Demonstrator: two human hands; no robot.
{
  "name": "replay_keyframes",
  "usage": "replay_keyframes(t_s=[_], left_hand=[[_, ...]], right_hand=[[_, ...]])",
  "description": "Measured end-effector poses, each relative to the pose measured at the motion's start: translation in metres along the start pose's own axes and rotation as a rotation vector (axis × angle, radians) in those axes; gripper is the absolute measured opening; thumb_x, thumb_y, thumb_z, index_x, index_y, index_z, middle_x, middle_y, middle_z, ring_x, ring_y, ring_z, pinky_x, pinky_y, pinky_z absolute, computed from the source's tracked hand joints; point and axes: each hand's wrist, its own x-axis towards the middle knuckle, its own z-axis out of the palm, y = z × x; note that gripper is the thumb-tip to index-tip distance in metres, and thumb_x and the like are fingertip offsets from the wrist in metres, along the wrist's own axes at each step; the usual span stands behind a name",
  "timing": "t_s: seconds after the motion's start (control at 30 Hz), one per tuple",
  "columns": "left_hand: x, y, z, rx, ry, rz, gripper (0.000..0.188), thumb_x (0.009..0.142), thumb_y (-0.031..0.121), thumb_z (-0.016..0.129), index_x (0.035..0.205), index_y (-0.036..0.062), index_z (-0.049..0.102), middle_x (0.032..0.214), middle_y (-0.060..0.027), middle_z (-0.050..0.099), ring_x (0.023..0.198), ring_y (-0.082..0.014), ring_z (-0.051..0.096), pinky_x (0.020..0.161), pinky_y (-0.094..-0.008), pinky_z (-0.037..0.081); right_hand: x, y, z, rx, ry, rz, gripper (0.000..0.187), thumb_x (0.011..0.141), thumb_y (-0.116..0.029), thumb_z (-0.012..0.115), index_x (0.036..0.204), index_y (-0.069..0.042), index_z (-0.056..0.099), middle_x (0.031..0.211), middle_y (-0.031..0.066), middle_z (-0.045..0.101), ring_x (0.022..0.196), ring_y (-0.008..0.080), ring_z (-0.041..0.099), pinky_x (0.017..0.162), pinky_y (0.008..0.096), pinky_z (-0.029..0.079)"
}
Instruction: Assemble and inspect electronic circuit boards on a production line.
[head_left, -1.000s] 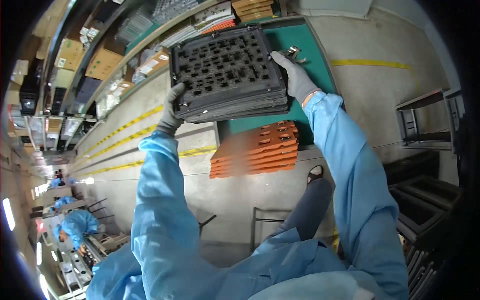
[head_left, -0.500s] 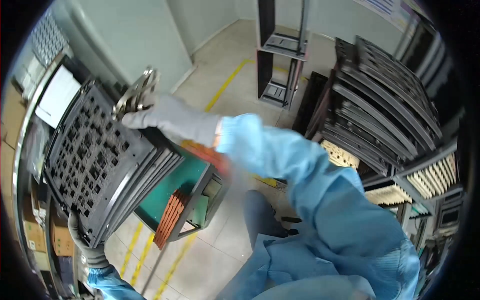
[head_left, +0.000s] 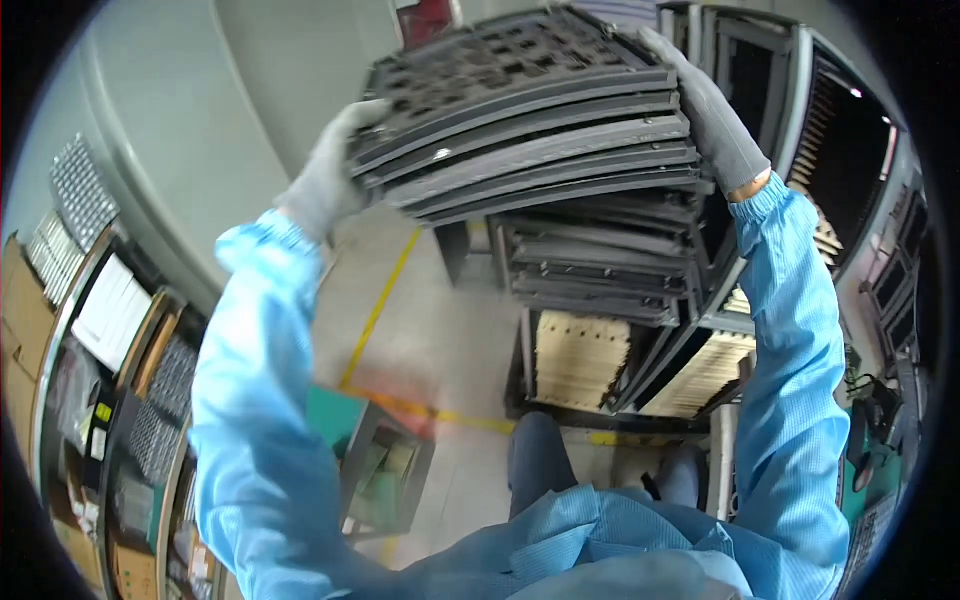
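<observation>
Stack of dark grey moulded plastic component trays [head_left: 530,110], several deep, perforated top face tilted toward the camera: held raised at head height between both hands. Left hand [head_left: 325,180], grey knit glove, blue smock sleeve: fingers curled shut around the stack's left edge. Right hand [head_left: 712,120], grey knit glove: fingers flattened and closed along the stack's right edge. Directly behind and below: dark metal rack [head_left: 600,270] loaded with similar grey trays, cream perforated panels [head_left: 575,360] on its lower shelves. Grey floor [head_left: 440,330] with yellow line.
</observation>
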Motion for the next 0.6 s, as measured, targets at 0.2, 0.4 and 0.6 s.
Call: replay_keyframes(t_s=[0.2, 0.4, 0.6], left_hand=[[0.128, -0.033, 0.05, 0.134, -0.184, -0.072, 0.032, 0.09, 0.035, 0.062, 0.108, 0.0097, 0.068, 0.104, -0.0059, 0.07, 0.095, -0.0196, 0.065, 0.086, -0.0387, 0.054], [0.168, -0.004, 0.045, -0.012, -0.323, 0.362, 0.024, 0.087, 0.028, 0.068, 0.102, 0.0089, 0.067, 0.102, -0.0085, 0.069, 0.088, -0.0193, 0.065, 0.076, -0.0336, 0.055], [0.07, 0.017, 0.065, 0.302, -0.065, 1.103, 0.042, 0.093, 0.024, 0.057, 0.127, -0.0015, 0.058, 0.128, -0.013, 0.06, 0.111, -0.0222, 0.061, 0.09, -0.0354, 0.052]], right_hand=[[0.006, 0.005, -0.076, -0.341, -0.176, 0.335, 0.106, 0.086, -0.082, 0.041, 0.154, -0.001, 0.025, 0.154, 0.0254, 0.03, 0.146, 0.0334, 0.026, 0.12, 0.045, 0.024], [-0.002, -0.001, -0.075, -0.75, -0.172, 0.018, 0.085, 0.095, -0.071, 0.031, 0.155, -0.011, 0.026, 0.159, 0.0189, 0.024, 0.148, 0.0315, 0.023, 0.123, 0.0397, 0.018], [-0.025, -0.036, -0.074, -0.688, -0.051, -0.429, 0.047, 0.104, -0.021, 0.044, 0.148, -0.004, 0.039, 0.148, 0.0133, 0.045, 0.133, 0.027, 0.046, 0.113, 0.0358, 0.035]])
